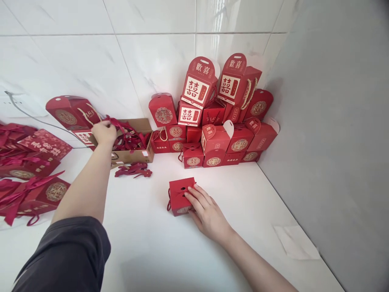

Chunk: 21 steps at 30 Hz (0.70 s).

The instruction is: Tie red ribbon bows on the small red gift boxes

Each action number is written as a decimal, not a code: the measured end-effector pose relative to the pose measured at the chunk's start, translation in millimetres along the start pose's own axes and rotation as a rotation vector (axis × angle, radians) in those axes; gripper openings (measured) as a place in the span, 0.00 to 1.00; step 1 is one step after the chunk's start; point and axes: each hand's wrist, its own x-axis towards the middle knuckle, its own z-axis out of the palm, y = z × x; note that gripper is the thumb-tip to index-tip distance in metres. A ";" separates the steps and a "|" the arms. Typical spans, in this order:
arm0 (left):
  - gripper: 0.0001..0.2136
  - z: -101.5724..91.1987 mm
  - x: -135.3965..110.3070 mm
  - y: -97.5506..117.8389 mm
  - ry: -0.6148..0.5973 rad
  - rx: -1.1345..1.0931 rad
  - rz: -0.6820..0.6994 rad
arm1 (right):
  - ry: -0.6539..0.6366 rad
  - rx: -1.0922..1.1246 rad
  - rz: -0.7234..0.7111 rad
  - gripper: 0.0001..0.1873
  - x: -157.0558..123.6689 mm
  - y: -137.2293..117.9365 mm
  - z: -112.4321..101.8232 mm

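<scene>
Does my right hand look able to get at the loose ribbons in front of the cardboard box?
Probably yes: the right hand rests on the small red box, only bare table lies between it and the loose ribbons, and the left hand is elsewhere.

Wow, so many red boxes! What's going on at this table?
A person's left hand reaches into a brown cardboard box full of red ribbons; whether it has hold of one is unclear. The right hand rests with flat fingers on a small red box on the white table. A stack of red boxes fills the corner, and flat red packs lie at the left.
</scene>
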 end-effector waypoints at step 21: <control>0.08 -45.2 28.2 41.1 -0.152 0.108 0.136 | 0.031 0.038 -0.012 0.28 -2.1 1.3 0.8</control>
